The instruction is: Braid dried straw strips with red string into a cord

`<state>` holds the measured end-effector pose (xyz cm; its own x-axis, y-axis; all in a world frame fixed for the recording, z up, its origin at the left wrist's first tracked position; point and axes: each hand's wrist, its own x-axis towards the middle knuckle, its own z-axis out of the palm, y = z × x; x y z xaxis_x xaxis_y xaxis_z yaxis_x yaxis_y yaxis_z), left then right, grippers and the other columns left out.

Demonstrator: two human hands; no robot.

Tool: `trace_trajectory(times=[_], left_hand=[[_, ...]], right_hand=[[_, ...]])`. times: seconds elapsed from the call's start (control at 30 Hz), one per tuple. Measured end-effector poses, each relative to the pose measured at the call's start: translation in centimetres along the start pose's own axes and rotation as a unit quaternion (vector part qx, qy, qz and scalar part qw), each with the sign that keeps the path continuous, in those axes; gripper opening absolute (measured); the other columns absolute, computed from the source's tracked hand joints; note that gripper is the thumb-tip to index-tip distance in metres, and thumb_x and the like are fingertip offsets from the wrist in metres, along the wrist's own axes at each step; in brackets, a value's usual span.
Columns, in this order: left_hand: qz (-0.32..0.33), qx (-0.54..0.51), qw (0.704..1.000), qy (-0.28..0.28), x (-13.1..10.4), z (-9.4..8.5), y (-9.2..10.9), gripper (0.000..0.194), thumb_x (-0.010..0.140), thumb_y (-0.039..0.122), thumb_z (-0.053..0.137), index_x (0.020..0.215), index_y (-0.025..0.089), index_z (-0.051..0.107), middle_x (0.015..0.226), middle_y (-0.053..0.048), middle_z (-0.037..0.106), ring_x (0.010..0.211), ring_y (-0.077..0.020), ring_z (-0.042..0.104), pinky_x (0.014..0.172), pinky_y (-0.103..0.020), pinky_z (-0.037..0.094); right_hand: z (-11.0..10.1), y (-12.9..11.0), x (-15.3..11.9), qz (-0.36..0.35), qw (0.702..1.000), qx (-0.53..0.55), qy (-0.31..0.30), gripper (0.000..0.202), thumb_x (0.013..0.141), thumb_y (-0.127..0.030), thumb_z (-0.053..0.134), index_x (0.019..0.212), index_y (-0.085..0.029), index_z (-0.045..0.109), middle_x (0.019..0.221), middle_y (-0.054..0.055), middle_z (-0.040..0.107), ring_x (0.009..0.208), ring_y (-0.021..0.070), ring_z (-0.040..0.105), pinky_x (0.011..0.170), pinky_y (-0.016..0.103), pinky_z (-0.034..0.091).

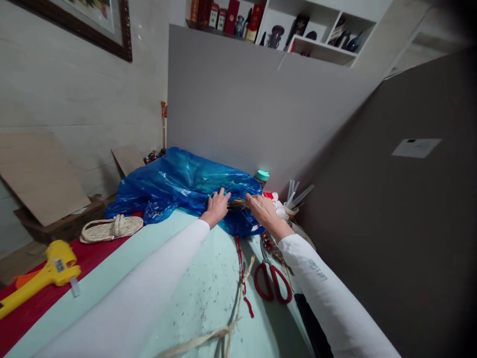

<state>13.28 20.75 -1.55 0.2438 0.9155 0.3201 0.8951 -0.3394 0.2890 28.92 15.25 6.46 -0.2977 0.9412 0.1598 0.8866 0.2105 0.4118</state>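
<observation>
A large crumpled blue plastic bag (186,174) lies across the far end of the pale green tabletop (186,278). My left hand (216,206) grips the near edge of its mouth. To the right, my right hand (263,211) has its fingers curled over the other side of the mouth. In the gap between them, light brown straw-like strands (237,203) show inside. The rest of the bag's contents is hidden. A red cord (240,258) and a knotted length of natural fibre (234,318) trail on the table in front of me.
Red-handled scissors (272,281) lie below my right forearm. At left are a woven straw sandal (112,228) and a yellow glue gun (52,268) on red cloth. A teal-lidded jar (262,176) and a cup of glue sticks (292,206) stand behind the right hand. A grey partition (238,104) rises behind.
</observation>
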Motion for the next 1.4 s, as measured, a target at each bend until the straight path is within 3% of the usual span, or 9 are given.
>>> trace_trajectory(times=[0.63, 0.73, 0.87, 0.93, 1.0, 1.07, 1.23, 1.33, 1.4], left_hand=[[-0.028, -0.038, 0.999, -0.015, 0.0, -0.8, -0.1, 0.057, 0.089, 0.008, 0.031, 0.138, 0.032, 0.047, 0.150, -0.009, 0.032, 0.123, -0.0302, 0.045, 0.096, -0.047, 0.042], [-0.035, -0.039, 0.998, -0.017, 0.2, -0.5, -0.3, 0.058, 0.089, 0.008, 0.029, 0.139, 0.030, 0.046, 0.151, -0.010, 0.031, 0.126, -0.0309, 0.043, 0.098, -0.048, 0.040], [-0.037, -0.045, 0.998, -0.012, 0.3, -0.3, 0.0, 0.056, 0.090, 0.008, 0.026, 0.139, 0.027, 0.046, 0.152, -0.012, 0.030, 0.127, -0.0319, 0.042, 0.099, -0.051, 0.038], [-0.034, -0.049, 0.998, -0.010, 0.0, -0.3, 0.4, 0.056, 0.090, 0.008, 0.026, 0.140, 0.025, 0.045, 0.151, -0.014, 0.031, 0.128, -0.0325, 0.041, 0.102, -0.053, 0.034], [-0.028, -0.052, 0.998, -0.009, -0.7, -0.6, 0.8, 0.057, 0.089, 0.007, 0.027, 0.141, 0.024, 0.044, 0.151, -0.016, 0.031, 0.130, -0.0338, 0.039, 0.103, -0.056, 0.032], [-0.017, -0.054, 0.998, -0.012, -1.7, -1.0, 0.9, 0.058, 0.088, 0.005, 0.030, 0.141, 0.024, 0.044, 0.152, -0.017, 0.029, 0.131, -0.0342, 0.039, 0.103, -0.056, 0.032], [0.026, -0.065, 0.998, -0.005, -4.7, -3.6, 1.0, 0.045, 0.086, 0.017, 0.049, 0.130, 0.023, 0.057, 0.153, -0.012, 0.032, 0.134, -0.0333, 0.037, 0.107, -0.048, 0.032], [0.051, -0.094, 0.994, 0.032, -6.1, -6.0, 1.8, 0.044, 0.088, 0.027, 0.051, 0.131, 0.018, 0.057, 0.149, -0.012, 0.038, 0.134, -0.0287, 0.037, 0.111, -0.040, 0.030], [0.063, -0.224, 0.971, 0.050, -6.9, -7.5, 2.6, 0.048, 0.085, 0.028, 0.055, 0.132, 0.019, 0.056, 0.147, -0.011, 0.042, 0.126, -0.0261, 0.047, 0.108, -0.037, 0.036]], right_hand=[[-2.0, 2.2, -2.7, 0.050, 0.999, -0.005, 0.000, 0.023, 0.089, -0.012, 0.045, 0.100, -0.023, 0.061, 0.087, 0.006, 0.067, 0.078, 0.0167, 0.062, 0.054, 0.025, 0.028], [-3.2, 4.6, -5.0, 0.079, 0.997, -0.011, 0.013, 0.021, 0.087, -0.012, 0.049, 0.099, -0.021, 0.063, 0.089, 0.008, 0.066, 0.076, 0.0164, 0.061, 0.054, 0.026, 0.029], [-6.6, 8.7, -10.2, 0.192, 0.976, 0.011, 0.103, 0.011, 0.087, -0.027, 0.055, 0.087, -0.022, 0.065, 0.075, 0.006, 0.062, 0.059, 0.0166, 0.053, 0.050, 0.027, 0.026], [-8.4, 9.2, -12.7, 0.201, 0.959, 0.110, 0.166, 0.019, 0.090, -0.035, 0.050, 0.085, -0.022, 0.063, 0.069, 0.004, 0.059, 0.056, 0.0154, 0.049, 0.051, 0.027, 0.027], [-9.3, 8.1, -14.3, 0.158, 0.914, 0.309, 0.209, 0.024, 0.089, -0.040, 0.051, 0.081, -0.020, 0.062, 0.065, 0.002, 0.055, 0.056, 0.0141, 0.046, 0.051, 0.026, 0.031], [-8.9, 5.9, -15.0, 0.129, 0.832, 0.502, 0.201, 0.029, 0.085, -0.046, 0.055, 0.078, -0.018, 0.059, 0.061, 0.000, 0.050, 0.053, 0.0116, 0.042, 0.047, 0.024, 0.029], [-4.2, 0.2, -14.9, 0.139, 0.628, 0.756, 0.120, 0.034, 0.076, -0.050, 0.067, 0.077, -0.018, 0.054, 0.056, -0.007, 0.040, 0.044, 0.0052, 0.030, 0.041, 0.019, 0.020], [-2.1, -2.1, -14.9, 0.140, 0.567, 0.804, 0.115, 0.034, 0.076, -0.047, 0.068, 0.076, -0.018, 0.052, 0.057, -0.007, 0.042, 0.044, 0.0041, 0.031, 0.041, 0.018, 0.020], [-1.4, -3.1, -14.9, 0.140, 0.548, 0.814, 0.131, 0.033, 0.078, -0.047, 0.067, 0.076, -0.018, 0.051, 0.058, -0.007, 0.044, 0.045, 0.0042, 0.032, 0.042, 0.018, 0.021]])
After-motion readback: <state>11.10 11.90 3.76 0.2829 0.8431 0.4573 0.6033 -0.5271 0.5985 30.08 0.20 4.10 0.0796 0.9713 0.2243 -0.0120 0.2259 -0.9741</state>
